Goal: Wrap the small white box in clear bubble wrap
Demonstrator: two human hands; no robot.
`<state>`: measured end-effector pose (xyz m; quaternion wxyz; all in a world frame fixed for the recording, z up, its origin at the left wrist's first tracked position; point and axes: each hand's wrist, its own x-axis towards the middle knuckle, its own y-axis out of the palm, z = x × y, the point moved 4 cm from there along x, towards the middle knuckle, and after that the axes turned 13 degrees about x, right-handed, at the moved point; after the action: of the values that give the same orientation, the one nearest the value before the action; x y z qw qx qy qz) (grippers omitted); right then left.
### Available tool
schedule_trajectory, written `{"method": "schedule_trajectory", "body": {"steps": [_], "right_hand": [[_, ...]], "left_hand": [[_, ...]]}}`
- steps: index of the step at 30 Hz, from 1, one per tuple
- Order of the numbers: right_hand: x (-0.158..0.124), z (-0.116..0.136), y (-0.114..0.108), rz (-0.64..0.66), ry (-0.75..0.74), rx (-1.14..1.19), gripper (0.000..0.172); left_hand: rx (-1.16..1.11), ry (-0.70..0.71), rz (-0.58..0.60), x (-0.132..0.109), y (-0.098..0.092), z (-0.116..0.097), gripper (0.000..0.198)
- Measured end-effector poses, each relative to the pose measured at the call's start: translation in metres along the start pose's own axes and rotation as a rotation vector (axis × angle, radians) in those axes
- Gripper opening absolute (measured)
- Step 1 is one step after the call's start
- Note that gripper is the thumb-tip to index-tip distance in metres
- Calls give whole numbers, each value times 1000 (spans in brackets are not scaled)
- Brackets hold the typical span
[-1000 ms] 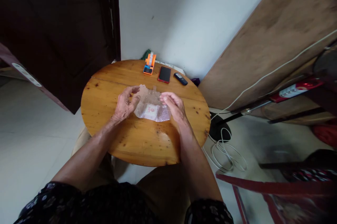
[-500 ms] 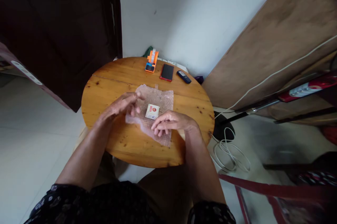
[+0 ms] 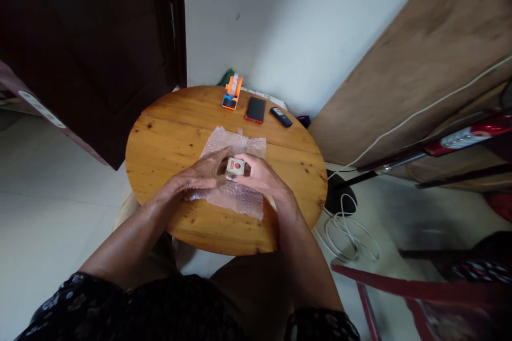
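Observation:
A small white cardboard box (image 3: pixel 235 166) with a red print on top is over a sheet of bubble wrap (image 3: pixel 236 201) on the wooden table. My left hand (image 3: pixel 208 171) grips the box from the left, its fingers at the far side and its thumb at the near side. From the right, my right hand (image 3: pixel 258 173) holds the box in the same way, thumb in front and fingers behind. I cannot tell whether the box rests on the wrap or is slightly raised. The hands cover part of the sheet.
Along the back of the round table (image 3: pixel 160 133) are an orange and blue tape dispenser (image 3: pixel 232 93), a dark phone with a red edge (image 3: pixel 255 110) and a small dark handset (image 3: pixel 280 116). A wall stands behind. A white cable (image 3: pixel 348 245) lies coiled on the floor at right.
Both hands have closed in on the small box from either side and taken hold of it. The box has turned slightly. The bubble wrap stays spread out beneath.

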<state>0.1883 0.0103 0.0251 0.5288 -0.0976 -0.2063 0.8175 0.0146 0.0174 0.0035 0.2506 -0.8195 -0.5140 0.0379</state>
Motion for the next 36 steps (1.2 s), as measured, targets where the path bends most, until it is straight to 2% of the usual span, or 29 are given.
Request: {"method": "schedule_trajectory", "body": {"steps": [2,5,7,9,11,14,17,19,21,23,25,28,31,36], "right_hand": [[0,-4,-13,-113,-2,37,36],[-5,-22,-54,-479,13,42,36],[-13,-41,-80,-668,150,-69,35],[-19,-59,-96,-696,359,-208,36],[-23,-64,-102,-684,398,-298,45],[-22,-49,-96,-747,211,-362,54],[-19,-22,-77,-837,-102,-360,39],[-13,-10,-57,-734,-264,-344,31],[-3,-5,-32,-500,-323,-375,31],[6,-9,-11,-320,-269,-457,37],[11,-18,0,-231,-125,-558,42],[13,-29,2,-186,33,-672,44],[12,-33,-1,-187,56,-718,45],[12,-37,-3,-203,37,-728,46]], "left_hand": [[107,27,30,1,7,4,76],[277,57,29,4,14,11,87],[354,63,37,5,17,15,92],[405,67,44,6,19,17,93],[430,75,41,7,20,18,91],[392,93,28,7,20,18,89],[337,94,11,8,20,18,87],[360,101,12,8,21,18,89],[449,112,39,9,22,18,92],[583,113,82,8,22,17,97],[726,90,102,7,18,15,96],[889,-21,57,6,7,14,78],[975,-164,0,5,-3,16,62],[1002,-219,6,4,-6,16,63]]}}
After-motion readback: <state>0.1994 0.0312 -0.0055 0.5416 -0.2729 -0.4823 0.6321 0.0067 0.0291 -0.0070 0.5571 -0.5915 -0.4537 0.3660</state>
